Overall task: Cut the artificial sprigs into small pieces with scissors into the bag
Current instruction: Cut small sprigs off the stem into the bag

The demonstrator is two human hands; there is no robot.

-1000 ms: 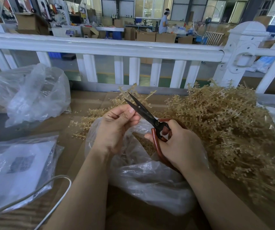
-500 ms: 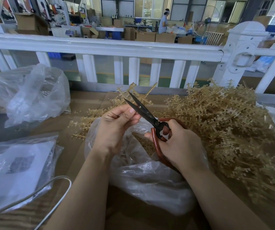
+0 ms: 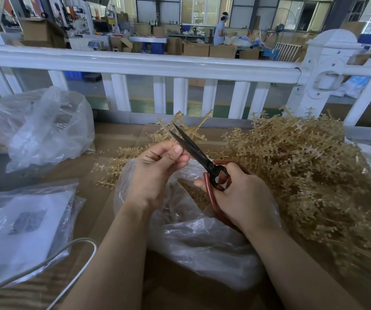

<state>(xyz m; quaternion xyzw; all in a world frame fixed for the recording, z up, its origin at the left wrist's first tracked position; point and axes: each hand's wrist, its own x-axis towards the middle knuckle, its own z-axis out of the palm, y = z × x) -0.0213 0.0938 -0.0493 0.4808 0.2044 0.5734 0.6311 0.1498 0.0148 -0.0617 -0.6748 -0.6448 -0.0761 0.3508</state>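
The scissors blades are closing narrower than before; right hand is gripping the handles, left hand still pinching the sprig.

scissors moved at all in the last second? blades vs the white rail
No. The scissors point up-left with blade tips just below the white rail, same as before; the right hand keeps its grip on the red handles.
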